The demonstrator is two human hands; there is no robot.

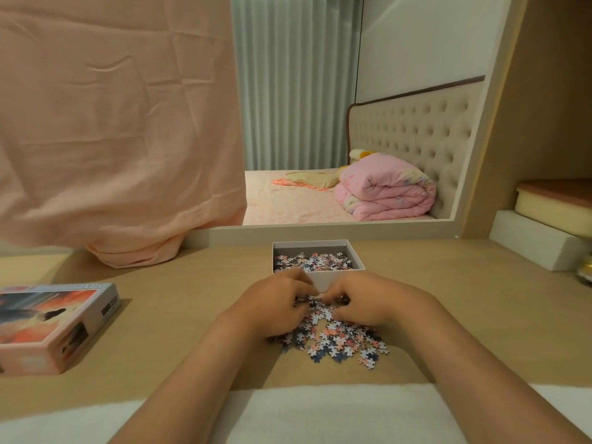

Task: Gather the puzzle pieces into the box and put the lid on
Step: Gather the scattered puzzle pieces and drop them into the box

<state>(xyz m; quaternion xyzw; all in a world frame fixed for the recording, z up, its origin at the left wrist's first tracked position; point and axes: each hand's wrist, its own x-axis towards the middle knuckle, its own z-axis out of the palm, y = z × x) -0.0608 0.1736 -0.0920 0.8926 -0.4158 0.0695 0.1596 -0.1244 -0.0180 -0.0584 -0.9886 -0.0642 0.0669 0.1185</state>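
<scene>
Along the bottom edge of the frame a white cloth is seen, and two bare forearms are stretched over it onto the bench. At lower centre a loose heap of puzzle pieces is spread on the bench. The left hand and right hand are cupped over the heap's far side, fingers curled around pieces and nearly touching. Just beyond them the open white box is set, partly filled with pieces. At the left edge the printed lid is lying well apart.
</scene>
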